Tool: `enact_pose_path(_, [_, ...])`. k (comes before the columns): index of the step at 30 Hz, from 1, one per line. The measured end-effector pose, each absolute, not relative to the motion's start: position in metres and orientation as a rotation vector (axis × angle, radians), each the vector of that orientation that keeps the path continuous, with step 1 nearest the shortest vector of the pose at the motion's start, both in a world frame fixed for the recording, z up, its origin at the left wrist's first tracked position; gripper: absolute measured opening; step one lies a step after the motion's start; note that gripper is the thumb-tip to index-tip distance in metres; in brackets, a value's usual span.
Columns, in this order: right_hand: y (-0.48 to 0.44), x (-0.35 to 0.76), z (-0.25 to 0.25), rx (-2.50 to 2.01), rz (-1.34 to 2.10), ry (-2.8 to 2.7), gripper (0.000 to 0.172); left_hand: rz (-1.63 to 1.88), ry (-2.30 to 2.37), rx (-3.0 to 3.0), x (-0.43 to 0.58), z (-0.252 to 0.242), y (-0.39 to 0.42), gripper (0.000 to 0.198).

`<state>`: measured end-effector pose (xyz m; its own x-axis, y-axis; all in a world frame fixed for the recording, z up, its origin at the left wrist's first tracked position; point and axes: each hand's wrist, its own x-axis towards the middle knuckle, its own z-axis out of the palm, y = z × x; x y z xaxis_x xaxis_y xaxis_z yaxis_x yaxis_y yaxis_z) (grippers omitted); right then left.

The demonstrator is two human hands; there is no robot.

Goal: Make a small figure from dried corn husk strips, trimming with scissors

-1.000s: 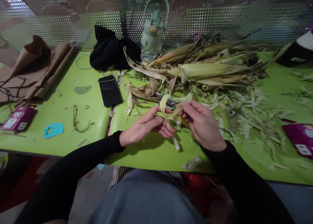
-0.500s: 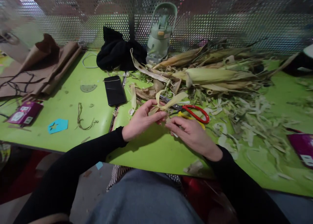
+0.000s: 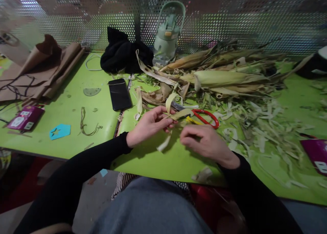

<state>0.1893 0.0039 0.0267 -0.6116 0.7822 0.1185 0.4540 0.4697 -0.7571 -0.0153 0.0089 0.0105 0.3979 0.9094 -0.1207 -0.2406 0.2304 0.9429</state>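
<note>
My left hand [image 3: 150, 124] pinches a folded strip of pale corn husk [image 3: 171, 103] between thumb and fingers. One end of the strip loops up, another points right, and a white tail hangs below the fingers. My right hand [image 3: 204, 142] is curled closed just to the right, apart from the strip; whether anything sits inside its fingers is hidden. Beyond both hands lie scissors with red handles [image 3: 206, 119], their blades partly behind the husk. Something yellow [image 3: 193, 121] shows beside the handles.
A heap of dried corn husks [image 3: 224, 78] spreads at the back, with shredded scraps [image 3: 265, 131] to the right. A phone [image 3: 120, 94], black cloth [image 3: 125, 55] and green bottle [image 3: 167, 36] stand beyond. Brown paper [image 3: 58, 67] and a purple box [image 3: 25, 118] are left.
My right hand has let go of the husk and drawn away to the right and nearer me. The strip has turned in my left hand, its white tail now hanging down.
</note>
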Motion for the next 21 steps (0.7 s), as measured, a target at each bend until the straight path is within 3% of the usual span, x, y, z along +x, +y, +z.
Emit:
enact_pose_path(5, [0.004,0.186,0.024,-1.232,0.514,-1.943,0.026,0.727,0.793,1.082,-0.012,0.009,0.003,0.02])
enact_pose_path(9, [0.006,0.181,0.018,-1.177,0.677,-2.034,0.028,0.593,0.706,1.093,-0.012,0.011,-0.004,0.01])
enact_pose_path(12, [0.005,0.18,0.018,-1.167,0.819,-1.942,0.028,0.565,0.651,1.014,-0.01,0.01,-0.009,0.016])
enact_pose_path(21, [0.005,0.183,0.021,-1.295,0.827,-1.785,0.038,0.524,0.61,0.911,-0.004,0.005,-0.015,0.027])
